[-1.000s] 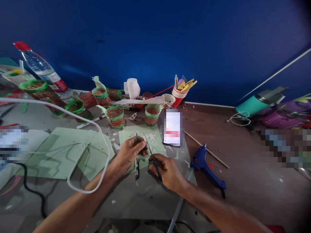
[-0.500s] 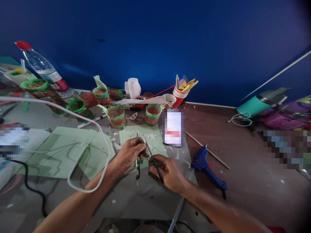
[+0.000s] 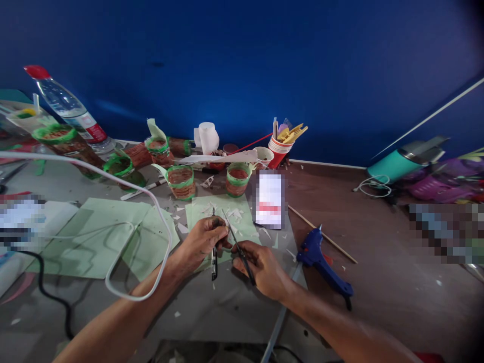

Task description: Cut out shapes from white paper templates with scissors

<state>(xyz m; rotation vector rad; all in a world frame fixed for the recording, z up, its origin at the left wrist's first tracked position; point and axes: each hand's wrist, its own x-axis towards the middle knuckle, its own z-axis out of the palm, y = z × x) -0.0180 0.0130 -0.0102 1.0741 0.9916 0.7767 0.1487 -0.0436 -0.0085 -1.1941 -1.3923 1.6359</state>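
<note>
In my right hand (image 3: 260, 264) is a slim pair of scissors (image 3: 245, 263), black at the handle, its pointed blades slanting up and left toward my other hand. My left hand (image 3: 206, 239) is closed in a pinch beside the blades, on what looks like a small pale piece of paper, mostly hidden by the fingers. Below its fingertips a black pen (image 3: 214, 267) lies on the table. Under and beyond both hands, white paper scraps (image 3: 235, 216) are scattered over light green paper (image 3: 247, 233).
Brown-and-green cups (image 3: 181, 184) stand behind the hands. A phone (image 3: 269, 199) lies beyond the right hand. To the right are a blue glue gun (image 3: 327, 267) and a wooden stick (image 3: 325, 234). A white cable (image 3: 163, 252) loops across my left forearm.
My left hand has shifted very slightly, its fingers lower beside the scissors. The right hand and the things on the table look the same.
</note>
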